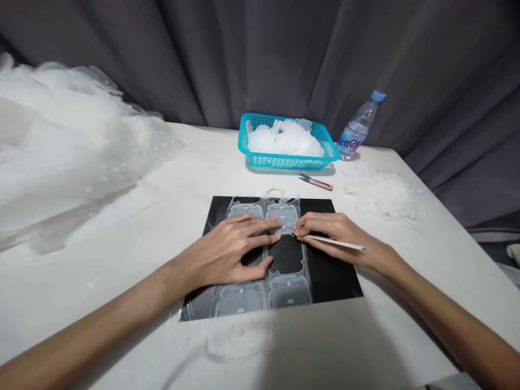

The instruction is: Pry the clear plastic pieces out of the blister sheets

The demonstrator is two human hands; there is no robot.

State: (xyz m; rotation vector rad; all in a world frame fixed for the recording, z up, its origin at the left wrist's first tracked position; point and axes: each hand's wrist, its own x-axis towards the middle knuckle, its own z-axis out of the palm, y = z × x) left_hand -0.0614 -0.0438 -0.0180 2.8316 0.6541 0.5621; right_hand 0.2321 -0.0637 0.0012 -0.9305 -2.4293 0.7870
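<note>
My left hand point(238, 246) lies with its fingers spread on a clear, moulded plastic sheet point(289, 290). Rounded, frosted panels are joined in the sheet, with a cut-out space between them through which black shows. Beneath it is a flat black mat point(335, 276). In my right hand point(343, 230), pinched fingers hold a thin white pen-like tool point(335, 243) at the right edge of an upper panel. The tool's tip is hidden by the fingers. Part of the sheet reaches past the mat's near edge.
A blue basket point(290, 161) of translucent pieces stands at the back, with pink-handled thread snips point(317, 182) in front. Beside it is a water bottle point(357, 130). Clear scraps point(382, 192) lie at right; a large translucent pile point(69, 146) fills the left.
</note>
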